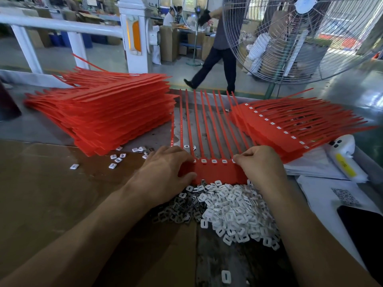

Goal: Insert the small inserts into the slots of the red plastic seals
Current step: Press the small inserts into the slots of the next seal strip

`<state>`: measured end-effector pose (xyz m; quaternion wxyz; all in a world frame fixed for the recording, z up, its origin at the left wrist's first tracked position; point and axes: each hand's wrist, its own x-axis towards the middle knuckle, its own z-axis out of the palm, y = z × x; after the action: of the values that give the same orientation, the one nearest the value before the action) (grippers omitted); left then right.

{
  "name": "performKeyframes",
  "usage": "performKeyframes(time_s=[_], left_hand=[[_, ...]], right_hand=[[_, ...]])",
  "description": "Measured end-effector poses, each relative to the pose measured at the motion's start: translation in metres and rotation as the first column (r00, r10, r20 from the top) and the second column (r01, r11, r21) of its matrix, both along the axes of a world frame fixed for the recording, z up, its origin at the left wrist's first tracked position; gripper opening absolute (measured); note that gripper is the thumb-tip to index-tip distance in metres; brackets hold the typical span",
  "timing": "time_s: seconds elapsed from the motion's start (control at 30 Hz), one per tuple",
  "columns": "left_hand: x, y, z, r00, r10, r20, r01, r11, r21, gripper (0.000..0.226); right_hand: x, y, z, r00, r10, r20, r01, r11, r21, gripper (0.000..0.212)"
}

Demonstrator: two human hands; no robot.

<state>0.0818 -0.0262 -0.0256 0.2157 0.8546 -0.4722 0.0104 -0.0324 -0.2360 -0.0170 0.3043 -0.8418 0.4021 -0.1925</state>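
Between your hands, red seal strip [215,172], tails pointing away, left hand [163,172] and right hand [261,166] pinching its ends, white inserts [234,212] heaped just below.

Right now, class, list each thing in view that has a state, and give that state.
Seal strip: flat, white inserts fitted in visible slots.
Left hand: pressing strip's left end.
Right hand: pinching strip's right end.
Left stack: piled.
Right stack: fanned, inserts fitted.
Loose inserts: heaped.

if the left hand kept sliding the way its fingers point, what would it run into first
Probably the right hand: the left hand points rightward along the red seal strip both hold; depth is unclear.
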Motion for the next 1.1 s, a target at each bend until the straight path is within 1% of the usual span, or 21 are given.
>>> performKeyframes(time_s=[0.17,0.33,0.47,0.63,0.77,0.93,1.1], left_hand=[[0.0,-0.001,0.0,1.0,0.002,-0.003,-0.002,1.0,-0.004,0.046],[0.001,0.0,0.0,1.0,-0.001,-0.01,0.001,1.0,-0.006,0.046],[0.001,0.001,0.0,1.0,-0.001,-0.018,0.001,1.0,0.001,0.046],[0.001,0.001,0.0,1.0,-0.004,-0.021,0.004,1.0,-0.008,0.047],[0.001,0.001,0.0,1.0,-0.008,-0.022,0.008,1.0,-0.012,0.046],[0.001,0.001,-0.002,1.0,-0.003,-0.006,0.003,1.0,-0.017,0.048],[0.0,0.001,-0.001,1.0,-0.002,-0.011,0.002,1.0,-0.006,0.048]], right_hand=[[0.003,0.0,0.0,0.999,-0.001,-0.032,0.001,1.0,-0.005,0.018],[-0.003,-0.001,-0.003,0.999,0.037,0.037,-0.037,0.999,-0.003,0.014],[-0.012,0.0,-0.002,0.992,0.072,0.101,-0.074,0.997,0.008,0.019],[-0.017,0.007,0.002,0.988,0.135,0.078,-0.134,0.991,-0.026,0.021],[-0.019,0.012,0.005,0.987,0.158,0.019,-0.156,0.983,-0.094,0.023],[-0.02,0.018,0.009,0.968,0.21,-0.139,-0.238,0.943,-0.231,0.022],[-0.019,0.02,0.014,0.944,0.201,-0.261,-0.274,0.92,-0.281,0.027]])
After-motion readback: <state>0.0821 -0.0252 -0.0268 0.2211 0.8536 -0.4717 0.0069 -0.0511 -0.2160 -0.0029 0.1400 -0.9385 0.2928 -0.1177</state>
